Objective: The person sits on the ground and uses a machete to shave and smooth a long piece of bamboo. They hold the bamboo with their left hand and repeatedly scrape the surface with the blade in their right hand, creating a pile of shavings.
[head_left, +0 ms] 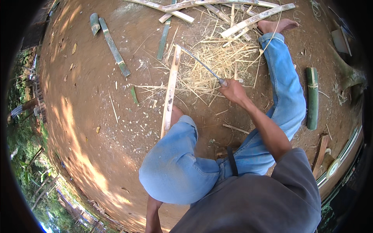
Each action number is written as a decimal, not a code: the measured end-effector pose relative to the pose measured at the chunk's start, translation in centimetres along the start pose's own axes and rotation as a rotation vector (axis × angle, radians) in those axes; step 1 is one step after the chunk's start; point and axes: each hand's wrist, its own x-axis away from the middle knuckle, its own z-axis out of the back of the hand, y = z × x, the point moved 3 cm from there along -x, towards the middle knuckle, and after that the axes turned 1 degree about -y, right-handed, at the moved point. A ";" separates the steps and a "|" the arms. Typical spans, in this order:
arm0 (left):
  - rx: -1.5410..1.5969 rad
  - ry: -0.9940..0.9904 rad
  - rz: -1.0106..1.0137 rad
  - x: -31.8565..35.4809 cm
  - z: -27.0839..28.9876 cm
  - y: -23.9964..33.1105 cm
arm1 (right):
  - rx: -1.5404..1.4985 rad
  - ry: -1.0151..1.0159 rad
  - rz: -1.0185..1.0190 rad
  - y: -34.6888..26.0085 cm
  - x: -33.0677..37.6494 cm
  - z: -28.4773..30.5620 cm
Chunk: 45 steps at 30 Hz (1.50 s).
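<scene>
My right hand [234, 91] is closed round the handle of a long thin knife [202, 64]. Its narrow blade reaches forward and left, the tip close to the far end of a pale split bamboo strip [171, 86]. This strip lies lengthwise beside my left foot [176, 113], and its near end disappears behind my bent left knee [163, 171]. Of my left arm, only the forearm [153, 217] shows at the lower edge; the knee hides the hand, so its fingers and anything in them are out of sight.
Thin bamboo shavings [217, 62] pile up between my feet. Several split bamboo strips [258, 19] lie crossed at the far side. Green bamboo pieces [113, 46] lie on the dirt to the left, and a thick green section [312, 99] at the right. A round dial [333, 168] stands lower right.
</scene>
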 end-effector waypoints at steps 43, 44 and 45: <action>0.526 0.435 -0.191 -5.4 1.4 2.8 | -0.318 -0.090 -0.048 5.9 9.8 -6.8; 0.562 0.391 -0.137 -6.3 0.7 1.4 | -0.322 -0.101 -0.064 5.9 10.1 -6.9; 0.599 0.353 -0.085 -7.4 0.0 -0.1 | -0.327 -0.116 -0.075 5.7 10.2 -7.1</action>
